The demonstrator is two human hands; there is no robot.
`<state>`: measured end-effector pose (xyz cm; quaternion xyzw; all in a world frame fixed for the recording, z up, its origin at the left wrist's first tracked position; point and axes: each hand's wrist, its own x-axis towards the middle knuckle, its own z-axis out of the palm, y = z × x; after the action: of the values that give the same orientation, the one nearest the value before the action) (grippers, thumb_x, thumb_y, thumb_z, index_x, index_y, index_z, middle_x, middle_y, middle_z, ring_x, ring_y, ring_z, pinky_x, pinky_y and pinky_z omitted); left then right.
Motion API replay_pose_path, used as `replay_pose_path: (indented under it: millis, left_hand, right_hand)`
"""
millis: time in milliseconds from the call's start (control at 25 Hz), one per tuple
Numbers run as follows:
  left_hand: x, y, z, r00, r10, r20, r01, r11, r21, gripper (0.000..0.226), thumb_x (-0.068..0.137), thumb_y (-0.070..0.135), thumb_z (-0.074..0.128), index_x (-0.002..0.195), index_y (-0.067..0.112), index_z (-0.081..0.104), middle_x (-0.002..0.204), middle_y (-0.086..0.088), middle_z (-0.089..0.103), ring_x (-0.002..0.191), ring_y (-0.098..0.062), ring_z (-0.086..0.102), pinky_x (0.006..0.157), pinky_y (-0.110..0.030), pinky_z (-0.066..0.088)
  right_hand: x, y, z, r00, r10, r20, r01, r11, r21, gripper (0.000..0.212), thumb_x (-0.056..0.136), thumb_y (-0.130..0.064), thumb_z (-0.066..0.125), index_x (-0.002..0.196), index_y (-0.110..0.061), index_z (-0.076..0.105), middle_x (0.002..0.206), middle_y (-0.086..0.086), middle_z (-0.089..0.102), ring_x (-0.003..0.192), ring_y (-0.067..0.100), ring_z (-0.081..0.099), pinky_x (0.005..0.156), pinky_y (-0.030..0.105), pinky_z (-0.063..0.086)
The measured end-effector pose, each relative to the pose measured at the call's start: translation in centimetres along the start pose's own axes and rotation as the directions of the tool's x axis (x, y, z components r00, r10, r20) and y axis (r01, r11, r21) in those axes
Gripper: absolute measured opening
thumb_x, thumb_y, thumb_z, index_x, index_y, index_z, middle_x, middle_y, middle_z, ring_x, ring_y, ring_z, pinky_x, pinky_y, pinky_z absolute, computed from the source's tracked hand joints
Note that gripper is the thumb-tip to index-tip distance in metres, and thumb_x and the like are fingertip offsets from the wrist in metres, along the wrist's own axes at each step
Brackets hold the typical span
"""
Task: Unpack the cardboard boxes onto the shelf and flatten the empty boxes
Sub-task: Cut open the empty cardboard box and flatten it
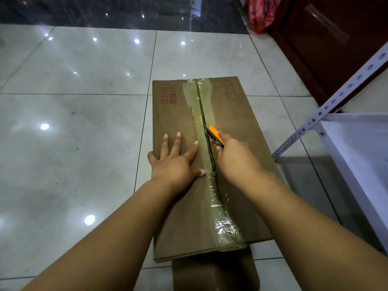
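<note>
A brown cardboard box [237, 114] lies on the tiled floor, its top seam covered with clear tape [204, 97]. My left hand [175, 162] presses flat on the left flap, fingers spread. My right hand [235, 156] grips an orange utility knife [214, 136] whose blade sits in the seam about halfway along the box. The tape behind the blade, toward me, looks split and wrinkled. Red print marks the far left of the lid.
A white metal shelf [357, 156] with a perforated upright [327, 106] stands at the right. Flat cardboard [214, 274] lies under the box's near end. A dark wooden cabinet [327, 45] and a red bag [260, 15] are at the back right.
</note>
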<state>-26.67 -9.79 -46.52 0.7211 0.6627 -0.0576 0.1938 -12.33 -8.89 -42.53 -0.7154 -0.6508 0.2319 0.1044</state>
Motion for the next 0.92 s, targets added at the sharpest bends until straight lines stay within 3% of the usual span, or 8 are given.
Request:
replay_pose_path:
  millis: [160,520,720,920]
  left_hand:
    - [-0.1,0.5,0.2,1.000,0.007,-0.023,-0.007,1.000,0.019,0.055,0.091,0.066,0.033,0.142,0.056,0.020,0.160,0.004,-0.012,0.144,-0.029,-0.020,0.110,-0.064,-0.003]
    - [-1.5,1.8,0.5,0.996,-0.068,-0.057,0.074,0.992,0.100,0.050,0.097,0.060,0.022,0.146,0.049,0.018,0.161,0.002,-0.001,0.145,-0.033,-0.011,0.107,-0.070,-0.003]
    - [-3.3,2.9,0.3,0.995,-0.080,-0.054,0.085,0.992,0.088,0.048,0.099,0.052,0.027,0.146,0.043,0.024,0.160,-0.001,0.007,0.144,-0.034,0.005,0.109,-0.062,0.011]
    - [-6.5,2.5,0.6,1.000,0.009,-0.003,-0.009,0.996,0.084,0.056,0.096,0.053,0.038,0.148,0.039,0.023,0.161,0.001,0.005,0.146,-0.030,0.006,0.115,-0.049,0.010]
  right_hand:
    - [0.5,0.0,-0.5,1.000,-0.005,0.012,0.005,1.000,-0.017,0.041,0.100,-0.021,0.041,0.141,-0.025,0.041,0.115,0.017,0.062,0.106,0.038,0.057,0.080,0.036,0.046]
    - [-4.0,1.0,-2.4,0.995,-0.022,0.096,0.031,0.995,-0.091,0.033,0.094,-0.016,0.046,0.126,-0.023,0.053,0.109,0.012,0.063,0.091,0.032,0.057,0.072,0.030,0.045]
    - [-6.3,1.6,-2.5,0.994,-0.025,0.109,0.041,0.988,-0.149,0.033,0.095,-0.015,0.046,0.128,-0.023,0.051,0.109,0.008,0.063,0.082,0.027,0.050,0.066,0.027,0.037]
    - [-6.5,2.1,-1.6,0.995,-0.031,0.090,0.043,0.990,-0.135,0.036,0.095,-0.012,0.045,0.130,-0.021,0.048,0.107,0.012,0.063,0.087,0.030,0.054,0.067,0.028,0.038]
